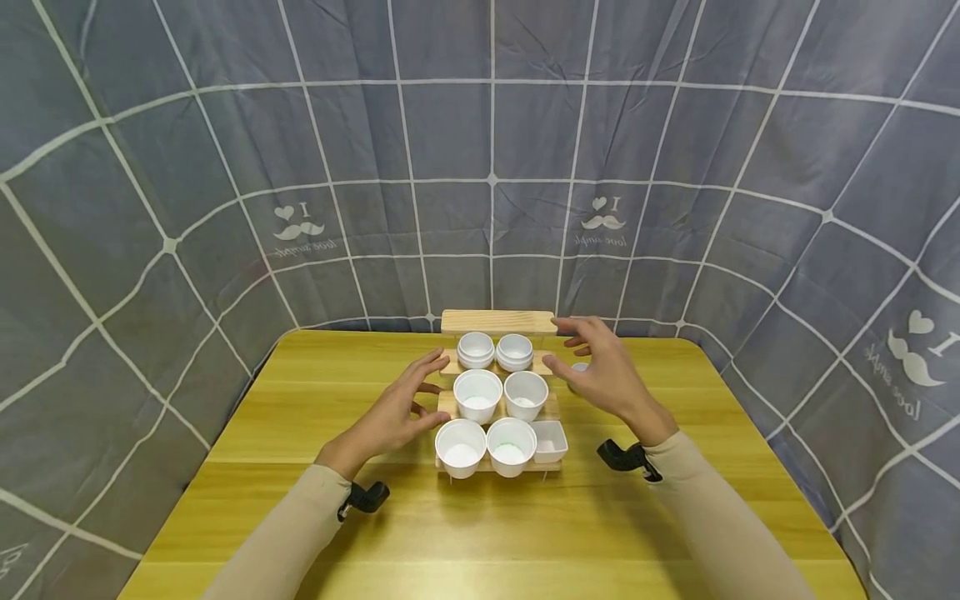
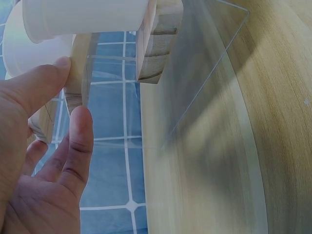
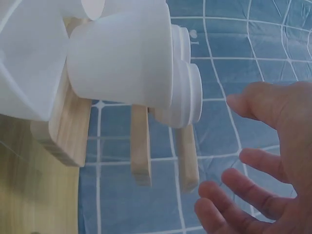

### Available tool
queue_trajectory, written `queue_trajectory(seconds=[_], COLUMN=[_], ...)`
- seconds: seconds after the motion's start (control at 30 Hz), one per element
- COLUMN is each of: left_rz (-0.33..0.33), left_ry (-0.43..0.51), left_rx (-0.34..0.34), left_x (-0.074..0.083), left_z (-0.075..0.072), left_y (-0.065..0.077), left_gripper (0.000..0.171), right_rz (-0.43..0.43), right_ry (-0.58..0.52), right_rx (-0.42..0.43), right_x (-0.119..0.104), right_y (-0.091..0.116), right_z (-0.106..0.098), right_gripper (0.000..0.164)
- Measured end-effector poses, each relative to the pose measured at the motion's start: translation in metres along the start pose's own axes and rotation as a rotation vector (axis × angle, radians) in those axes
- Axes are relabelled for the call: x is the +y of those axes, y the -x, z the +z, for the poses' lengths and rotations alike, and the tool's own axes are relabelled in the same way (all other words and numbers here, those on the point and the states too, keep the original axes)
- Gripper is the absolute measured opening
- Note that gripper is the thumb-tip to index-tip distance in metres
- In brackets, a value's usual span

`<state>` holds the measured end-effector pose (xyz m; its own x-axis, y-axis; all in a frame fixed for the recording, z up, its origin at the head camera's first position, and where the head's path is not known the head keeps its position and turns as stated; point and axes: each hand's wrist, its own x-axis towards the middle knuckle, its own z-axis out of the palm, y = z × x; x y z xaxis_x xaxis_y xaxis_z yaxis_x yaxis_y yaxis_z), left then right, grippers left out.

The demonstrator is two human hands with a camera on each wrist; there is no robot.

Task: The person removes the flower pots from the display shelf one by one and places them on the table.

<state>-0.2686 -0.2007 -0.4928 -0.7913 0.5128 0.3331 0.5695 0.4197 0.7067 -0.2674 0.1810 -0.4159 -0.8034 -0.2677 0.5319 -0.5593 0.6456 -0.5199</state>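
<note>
A tiered wooden stand point(image 1: 498, 322) with clear side panels stands before me. Its front tier carries a white cup point(image 1: 461, 448), another cup with pale green contents point(image 1: 510, 447) and a square white dish point(image 1: 550, 442). Behind them are two deep white cups point(image 1: 477, 394), then two stacks of small white bowls point(image 1: 476, 350). My left hand point(image 1: 393, 411) is at the stand's left side, its thumb and index fingertip against the end of a wooden plank point(image 2: 78, 80), fingers spread. On the other side, my right hand point(image 1: 611, 375) hovers with fingers parted, apart from the planks point(image 3: 140, 146).
A small white object point(image 1: 580, 367) sits partly hidden behind my right hand. The stand is on a yellow wooden table point(image 1: 480, 533). A grey curtain with white grid lines point(image 1: 450, 217) hangs along the table's back and sides. Each wrist wears a black camera mount point(image 1: 367, 497).
</note>
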Motion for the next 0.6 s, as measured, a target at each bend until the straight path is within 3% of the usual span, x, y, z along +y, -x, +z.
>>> queue_trajectory(seconds=[0.6], left_rz=[0.004], left_ry=[-0.006], left_rx=[0.004], left_x=[-0.002], left_z=[0.001], left_y=[0.0], left_gripper=[0.093], right_rz=[0.012], right_ry=[-0.005], right_rx=[-0.092], right_x=[-0.012], right_y=[-0.009], right_z=[0.009], right_gripper=[0.062])
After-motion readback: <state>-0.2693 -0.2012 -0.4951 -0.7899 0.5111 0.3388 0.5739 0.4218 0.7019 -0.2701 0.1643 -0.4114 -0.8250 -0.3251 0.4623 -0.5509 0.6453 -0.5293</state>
